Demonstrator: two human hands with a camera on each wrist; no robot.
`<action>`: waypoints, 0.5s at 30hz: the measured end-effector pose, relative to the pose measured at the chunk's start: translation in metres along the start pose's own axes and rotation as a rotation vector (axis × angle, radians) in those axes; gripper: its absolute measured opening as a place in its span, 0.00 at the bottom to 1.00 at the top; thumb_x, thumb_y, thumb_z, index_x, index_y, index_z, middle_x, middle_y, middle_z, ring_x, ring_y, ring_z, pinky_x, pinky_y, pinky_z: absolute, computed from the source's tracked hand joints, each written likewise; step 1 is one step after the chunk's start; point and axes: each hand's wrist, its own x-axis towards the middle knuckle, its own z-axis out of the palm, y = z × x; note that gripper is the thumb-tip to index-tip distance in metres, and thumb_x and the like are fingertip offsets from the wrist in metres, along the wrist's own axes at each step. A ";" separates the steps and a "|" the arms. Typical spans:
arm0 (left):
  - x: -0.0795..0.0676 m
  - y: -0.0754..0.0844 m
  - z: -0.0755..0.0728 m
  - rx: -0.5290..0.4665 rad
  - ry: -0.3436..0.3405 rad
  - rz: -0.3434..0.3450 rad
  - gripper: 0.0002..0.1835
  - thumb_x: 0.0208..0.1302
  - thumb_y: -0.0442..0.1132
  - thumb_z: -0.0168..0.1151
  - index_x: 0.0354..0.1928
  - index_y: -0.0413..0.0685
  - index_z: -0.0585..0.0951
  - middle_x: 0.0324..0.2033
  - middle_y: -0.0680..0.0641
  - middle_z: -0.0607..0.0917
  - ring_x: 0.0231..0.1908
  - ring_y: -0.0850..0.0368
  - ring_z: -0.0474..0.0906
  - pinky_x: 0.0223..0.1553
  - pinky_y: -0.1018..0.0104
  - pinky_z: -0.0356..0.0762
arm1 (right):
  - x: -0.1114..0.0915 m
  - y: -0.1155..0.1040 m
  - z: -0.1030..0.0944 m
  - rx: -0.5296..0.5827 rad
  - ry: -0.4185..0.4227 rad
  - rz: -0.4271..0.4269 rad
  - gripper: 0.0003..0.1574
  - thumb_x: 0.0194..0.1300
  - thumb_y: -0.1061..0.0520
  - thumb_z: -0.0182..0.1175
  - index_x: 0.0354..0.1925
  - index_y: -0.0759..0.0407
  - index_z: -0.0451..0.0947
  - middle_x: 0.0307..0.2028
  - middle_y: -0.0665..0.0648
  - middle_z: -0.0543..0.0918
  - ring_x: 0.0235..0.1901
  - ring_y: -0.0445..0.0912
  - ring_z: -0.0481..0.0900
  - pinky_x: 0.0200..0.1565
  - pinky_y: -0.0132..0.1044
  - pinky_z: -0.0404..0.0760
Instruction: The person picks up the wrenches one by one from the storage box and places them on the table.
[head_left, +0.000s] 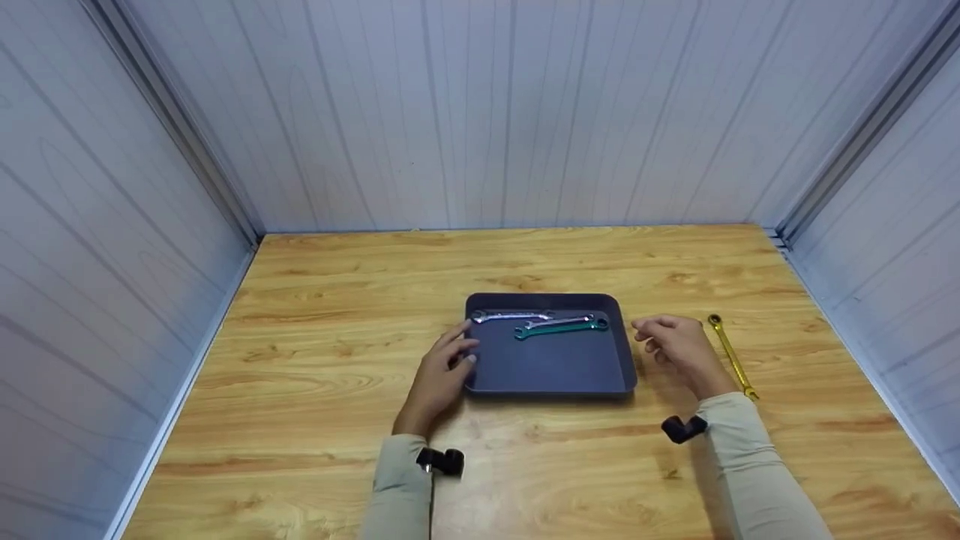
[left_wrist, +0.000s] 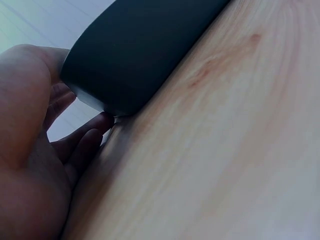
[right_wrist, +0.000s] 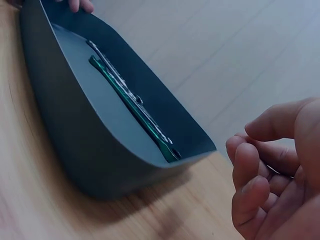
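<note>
The right hand (head_left: 673, 346) is holding nothing, its fingers bending loosely with the thumb near the first fingertip. It is hovering just beside the right end of the dark tray (head_left: 551, 367), with the yellow wrench (head_left: 731, 356) lying on its other side. The left hand (head_left: 441, 371) is holding the tray's left side, some fingertips reaching over the edge. The tray is sitting flat on the wooden table (head_left: 322, 360). Inside, near its back, a long silver wrench (head_left: 510, 316) is lying at the left, and a small silver wrench (head_left: 564, 322) is lying along a green wrench (head_left: 559, 329) at the right. Most of the work is looking done: three wrenches are resting in the tray, and only the yellow wrench is lying outside, on the table. Behind, a pale wall (head_left: 465, 120) is standing
</note>
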 end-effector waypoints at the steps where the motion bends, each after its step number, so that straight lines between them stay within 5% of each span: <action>1: 0.000 0.000 0.000 0.003 0.000 -0.004 0.15 0.70 0.35 0.60 0.56 0.43 0.83 0.70 0.58 0.70 0.72 0.57 0.60 0.72 0.58 0.56 | 0.001 -0.002 0.002 -0.009 -0.002 -0.005 0.24 0.71 0.52 0.61 0.54 0.71 0.79 0.35 0.56 0.83 0.28 0.41 0.78 0.25 0.29 0.74; 15: -0.001 0.000 -0.001 0.020 -0.006 0.007 0.15 0.70 0.36 0.60 0.56 0.43 0.83 0.71 0.56 0.70 0.72 0.57 0.59 0.72 0.58 0.55 | 0.008 -0.016 0.026 -0.024 -0.039 -0.048 0.24 0.73 0.51 0.60 0.56 0.70 0.78 0.40 0.62 0.83 0.28 0.42 0.80 0.24 0.31 0.78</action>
